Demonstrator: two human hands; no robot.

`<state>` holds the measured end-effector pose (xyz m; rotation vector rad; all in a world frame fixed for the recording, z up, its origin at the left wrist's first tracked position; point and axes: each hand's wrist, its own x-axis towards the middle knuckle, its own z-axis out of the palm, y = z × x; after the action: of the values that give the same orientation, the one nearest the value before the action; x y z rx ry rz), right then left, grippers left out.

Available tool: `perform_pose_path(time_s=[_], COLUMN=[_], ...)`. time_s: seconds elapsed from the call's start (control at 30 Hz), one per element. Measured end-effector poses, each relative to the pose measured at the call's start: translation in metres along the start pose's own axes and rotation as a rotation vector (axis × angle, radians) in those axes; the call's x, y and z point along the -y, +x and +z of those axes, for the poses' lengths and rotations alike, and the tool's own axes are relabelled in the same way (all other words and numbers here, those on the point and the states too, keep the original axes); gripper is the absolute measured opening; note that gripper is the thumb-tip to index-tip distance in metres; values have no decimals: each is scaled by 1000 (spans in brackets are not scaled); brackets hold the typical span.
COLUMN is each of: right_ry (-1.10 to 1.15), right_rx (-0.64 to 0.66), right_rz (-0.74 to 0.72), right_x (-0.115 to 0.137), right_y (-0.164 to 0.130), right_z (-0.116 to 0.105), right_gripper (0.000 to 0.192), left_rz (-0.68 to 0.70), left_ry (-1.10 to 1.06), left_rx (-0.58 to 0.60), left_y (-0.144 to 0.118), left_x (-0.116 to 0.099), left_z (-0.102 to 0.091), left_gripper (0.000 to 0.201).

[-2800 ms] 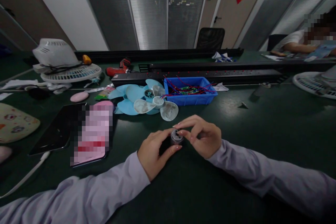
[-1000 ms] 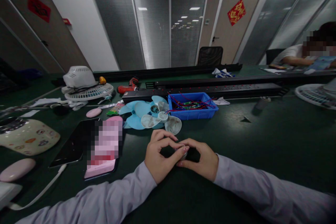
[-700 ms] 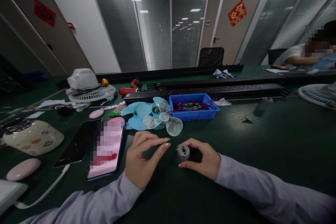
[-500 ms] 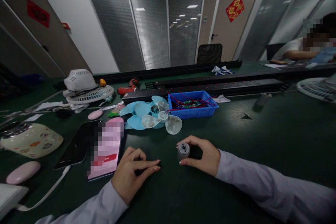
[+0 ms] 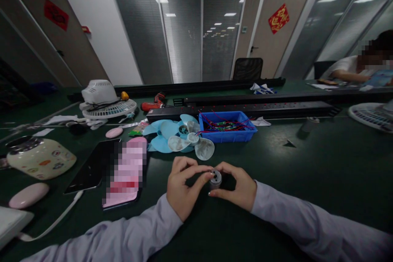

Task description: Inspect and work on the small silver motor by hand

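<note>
On the green bench, the right hand clasps a metal cylinder; the left hand reaches its top, grip unclear.

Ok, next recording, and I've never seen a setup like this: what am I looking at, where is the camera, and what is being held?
There is no robot here, just a person's two bare hands. The view comes from one camera worn on that person's head, looking forward and down, so the sleeves enter from below.

The right hand grips a small metal cylinder with holes in its top. The left hand has thumb and forefinger at its upper edge; whether they pinch something tiny is hard to tell.

On the dark green table lie fan blades, a blue bin of wires and circuit boards, a red power drill and a smartphone.
</note>
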<state>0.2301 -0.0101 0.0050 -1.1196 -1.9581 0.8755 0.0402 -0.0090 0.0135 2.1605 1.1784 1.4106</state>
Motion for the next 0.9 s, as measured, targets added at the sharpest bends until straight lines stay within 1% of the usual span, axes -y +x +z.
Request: perform_pose_path(time_s=[0.07,0.13,0.3,0.5,0.77,0.83,0.9], right_ry=[-4,-7,-11,-2,13,5,-18], right_rx=[-6,-3,-21,-17,-5,-12,-23], right_rz=[-8,-6,-7,-16,-29,-27,-12], right_x=[-1,-1,-1,0,3,2,2], right_y=[0,1,0,0,-1,-1,-1], right_z=[1,1,2,1,1,1,2], right_gripper=[35,36,35,34,30,30,31], left_rz=[3,-1,-4,45,32,29,31], left_ry=[-27,-27,-21,21,26,23,16], left_rx=[19,29,73,94,176,172,109], left_y=[2,2,2,2,2,3,4], left_x=[-2,-3,-2,-4,-5,-6,-7], left_z=[8,10,8,8,6,6,6], left_gripper=[11,12,17,18,20,18,15])
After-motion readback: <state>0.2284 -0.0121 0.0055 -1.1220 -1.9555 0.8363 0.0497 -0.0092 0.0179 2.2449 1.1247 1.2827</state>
